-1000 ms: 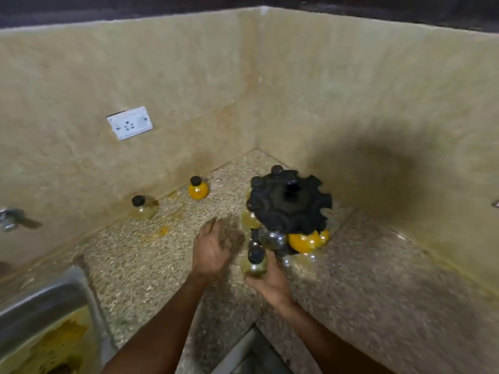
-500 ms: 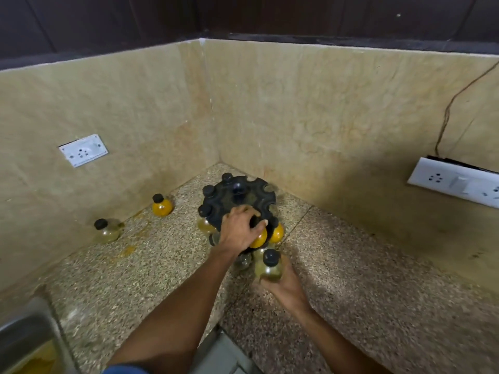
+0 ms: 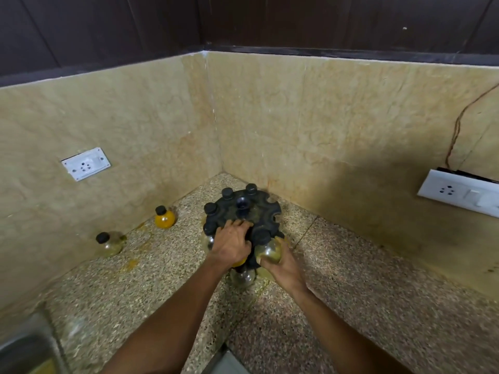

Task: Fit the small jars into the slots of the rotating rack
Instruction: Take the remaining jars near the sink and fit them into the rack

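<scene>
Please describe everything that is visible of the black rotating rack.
The rotating rack is a black round disc, plastic by its look, with open notches around its edge and a short hub in the centre. It stands in the counter's corner. Black-capped jars hang in several slots; the slots on its right side look empty. The left hand rests on its near edge, and the right hand holds a jar at a front slot.

The rack [image 3: 244, 214] stands on the surface [image 3: 351, 279] in the wall corner at 12 o'clock. Two loose jars [image 3: 164, 217] [image 3: 110, 243] sit at its 9 o'clock, along the left wall.
</scene>
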